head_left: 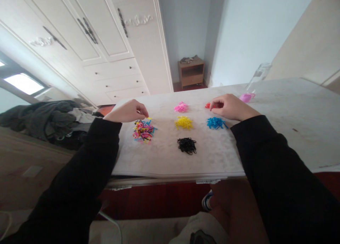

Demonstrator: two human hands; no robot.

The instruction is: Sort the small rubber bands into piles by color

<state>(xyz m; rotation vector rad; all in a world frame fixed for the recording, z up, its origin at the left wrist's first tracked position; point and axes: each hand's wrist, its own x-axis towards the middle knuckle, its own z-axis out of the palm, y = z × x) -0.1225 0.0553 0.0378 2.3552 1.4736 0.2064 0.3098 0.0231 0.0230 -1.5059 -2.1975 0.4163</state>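
Note:
A mixed pile of small coloured rubber bands [144, 131] lies on the left part of the white table. My left hand [130, 110] is at its far edge, thumb and fingers pinched together, with a bit of yellow at the fingertips; whether they grip it is unclear. My right hand [230, 106] hovers at the small red pile [207, 105], fingers curled into a pinch and partly covering it. What they hold, if anything, is hidden. Just below that hand lies a blue pile [215, 123]. Pink [181, 107], yellow [183, 122] and black rubber bands [187, 145] form separate heaps in the middle.
Toward the right back of the table [287, 130] are a clear glass container [260, 75] and a pink object [246, 97]. Dark clothes [50, 120] are heaped at the left. A white wardrobe [106, 35] and a small wooden cabinet [191, 73] stand beyond.

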